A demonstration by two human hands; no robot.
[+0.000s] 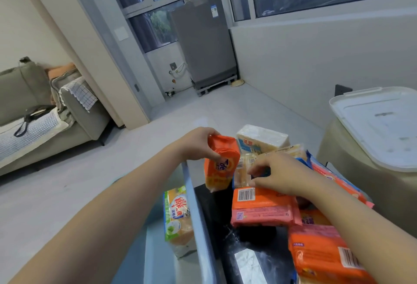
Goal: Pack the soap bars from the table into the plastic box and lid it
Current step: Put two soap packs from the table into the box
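Note:
My left hand grips the top of an orange wrapped soap bar and holds it upright above the edge of the clear plastic box. Inside the box lies a green-and-orange soap pack. My right hand pinches a yellowish soap pack in the pile on the dark table. The pile also holds a pink-orange pack, a white pack and an orange pack. The white lid rests on a beige seat at the right.
The beige seat stands right of the table. A grey sofa is at the left across pale floor. A grey appliance stands by the far window.

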